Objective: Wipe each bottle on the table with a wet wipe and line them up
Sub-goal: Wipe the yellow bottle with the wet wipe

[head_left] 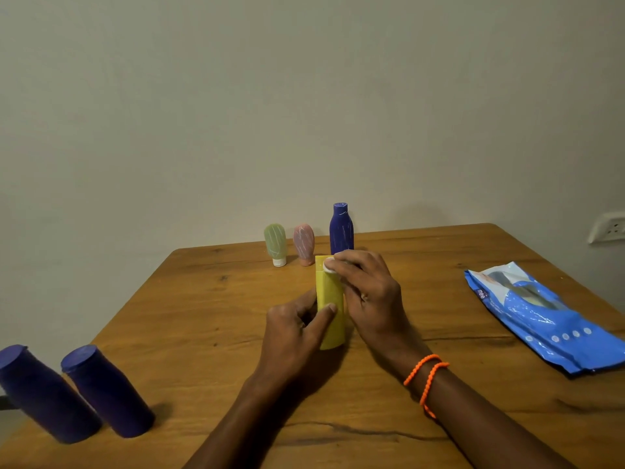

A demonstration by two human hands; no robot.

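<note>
The wooden table (203,299) filled the lower half of the view, set against a plain wall (236,96) with a white socket plate (607,227) at far right.

A blue wet wipe pack (541,313) lay flat on the table's right side, well apart from the hands.

Two dark blue bottles (45,394) (106,390) stood side by side near the left front edge, close together; whether they touched could not be told.

The yellow bottle (329,299) stood upright at the table's centre, between both hands.

The left hand (294,330) gripped its lower body, thumb (324,316) laid across the front face, fingers curled round the left side.

The right hand (368,292) curled round the upper right side of the yellow bottle, fingertips pinching a small white wet wipe (328,267) against the top edge. An orange cord bracelet (426,374) was looped twice on the right wrist.

Behind the yellow bottle, near the far edge, a tall blue bottle (341,228) stood upright with pale streaks on its surface.

To its left stood a pink bottle (303,243) and a green bottle (275,243), both cap-down, both streaked, set just beside one another in a rough row with the tall blue bottle.
</note>
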